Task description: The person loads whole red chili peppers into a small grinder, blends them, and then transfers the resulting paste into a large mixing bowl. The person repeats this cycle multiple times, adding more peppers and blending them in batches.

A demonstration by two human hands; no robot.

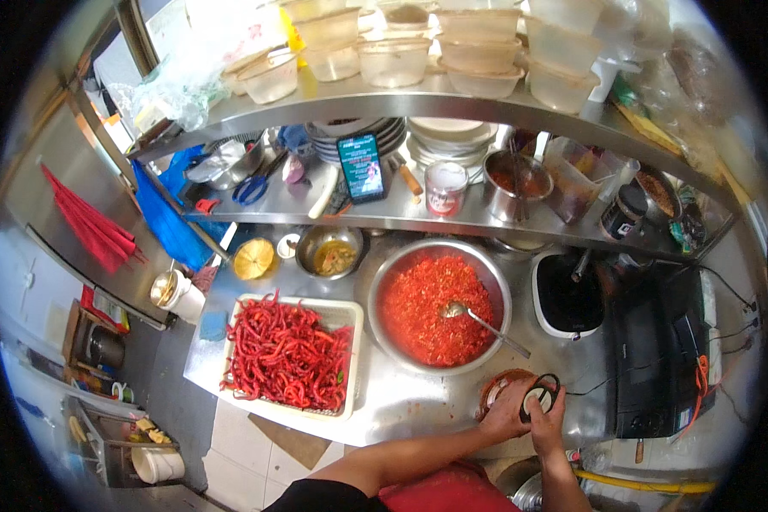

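My left hand (507, 409) and my right hand (548, 424) are together at the right front of the steel counter. Between them they grip a small corded appliance (537, 400) with a black ring and a pale top. It looks like the head of an electric food chopper. A round vessel with reddish chopped matter (494, 386) sits beside and partly behind my left hand, which hides much of it. Just beyond stands a wide steel bowl (376, 307) of chopped red chili (425, 313). A metal spoon (496, 333) rests in it, its handle over the rim.
Left of the bowl, a cream plastic basket (357, 358) holds whole red chilies (288, 358). Behind are a small steel bowl (333, 249) and a shelf (358, 221) with a phone (361, 168). An induction cooker (566, 297) and a black appliance (653, 345) stand right.
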